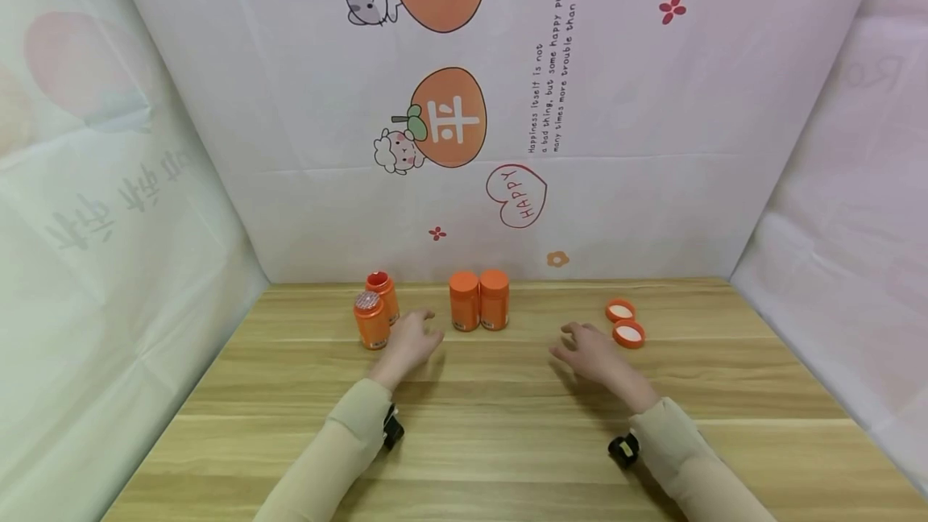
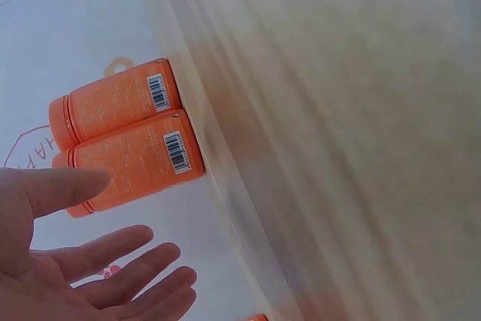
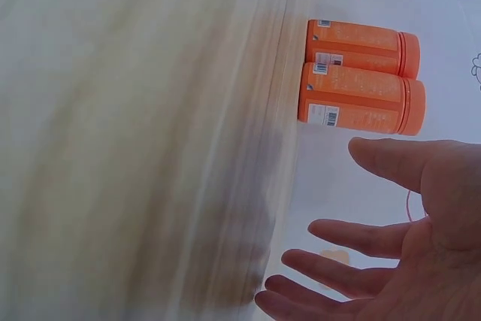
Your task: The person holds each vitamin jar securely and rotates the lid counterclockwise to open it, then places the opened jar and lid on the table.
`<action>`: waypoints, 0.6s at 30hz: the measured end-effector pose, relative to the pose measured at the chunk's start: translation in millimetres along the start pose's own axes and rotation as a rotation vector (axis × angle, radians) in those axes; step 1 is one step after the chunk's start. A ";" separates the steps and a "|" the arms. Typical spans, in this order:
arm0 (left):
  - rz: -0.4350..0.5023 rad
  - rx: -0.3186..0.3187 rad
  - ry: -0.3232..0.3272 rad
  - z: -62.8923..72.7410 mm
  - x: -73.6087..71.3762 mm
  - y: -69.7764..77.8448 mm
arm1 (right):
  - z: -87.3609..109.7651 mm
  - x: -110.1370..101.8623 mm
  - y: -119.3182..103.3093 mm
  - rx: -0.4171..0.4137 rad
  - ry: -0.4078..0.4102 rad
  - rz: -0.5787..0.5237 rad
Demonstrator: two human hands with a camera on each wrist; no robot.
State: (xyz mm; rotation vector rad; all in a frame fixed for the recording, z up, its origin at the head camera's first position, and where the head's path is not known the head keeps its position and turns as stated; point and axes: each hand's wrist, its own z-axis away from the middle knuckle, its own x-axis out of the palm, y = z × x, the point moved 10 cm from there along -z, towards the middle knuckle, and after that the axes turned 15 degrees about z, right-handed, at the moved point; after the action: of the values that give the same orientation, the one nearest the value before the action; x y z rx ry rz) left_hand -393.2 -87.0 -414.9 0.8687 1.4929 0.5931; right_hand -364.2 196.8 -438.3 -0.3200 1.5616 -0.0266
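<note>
Two orange bottles with lids on, the left one (image 1: 465, 302) and the right one (image 1: 495, 300), stand side by side at the back middle of the table. My left hand (image 1: 412, 342) is held just left of them, thumb and fingers spread apart, with nothing in it. Behind that hand are two lidless orange bottles: the front one (image 1: 372, 322) has a silvery top, and the rear one (image 1: 383, 296) shows a red opening. Off to the right, my right hand (image 1: 590, 353) is empty too, its fingers extended. Beside it lie two orange lids (image 1: 628, 334), white insides up.
The wooden table (image 1: 500, 441) meets a white printed cloth (image 1: 623, 143) at its back edge. More white cloth hangs along the left side (image 1: 145, 280) and the right side (image 1: 834, 280).
</note>
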 end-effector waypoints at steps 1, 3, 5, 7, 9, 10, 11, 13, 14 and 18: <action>0.002 -0.004 0.000 -1.4 0.1 0.3 | -1.0 -0.3 -0.7 -0.004 0.002 -0.002; 0.003 -0.012 0.003 -3.8 0.1 0.4 | -2.9 -0.1 -2.5 -0.009 0.005 -0.013; 0.016 -0.024 0.005 -6.1 1.3 -0.2 | -4.2 -0.4 -4.3 -0.013 0.007 -0.022; 0.033 -0.036 0.005 -8.5 2.8 -0.2 | -5.1 -0.5 -6.1 -0.013 0.006 -0.030; 0.049 -0.046 0.000 -11.3 5.1 -0.7 | -6.1 -0.7 -7.4 -0.008 0.004 -0.032; 0.055 -0.046 -0.003 -12.8 6.3 -0.6 | -6.3 -1.0 -8.1 -0.005 0.002 -0.033; 0.055 -0.043 -0.006 -14.1 7.2 -0.3 | -6.9 -0.7 -8.7 -0.001 0.000 -0.033; 0.059 -0.041 -0.012 -16.7 9.5 -0.4 | -7.6 -0.8 -10.3 0.001 0.000 -0.029; 0.059 -0.039 -0.015 -18.0 10.8 -0.3 | -7.8 -0.7 -11.2 0.003 -0.002 -0.032; 0.086 -0.043 -0.024 -22.1 15.3 1.4 | -9.0 -0.4 -14.0 0.004 -0.008 -0.039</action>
State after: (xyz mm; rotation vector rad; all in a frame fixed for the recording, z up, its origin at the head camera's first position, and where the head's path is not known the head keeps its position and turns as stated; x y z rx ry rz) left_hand -414.2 -71.2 -420.3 0.9075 1.4218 0.6736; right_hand -370.4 181.9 -434.6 -0.3472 1.5469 -0.0586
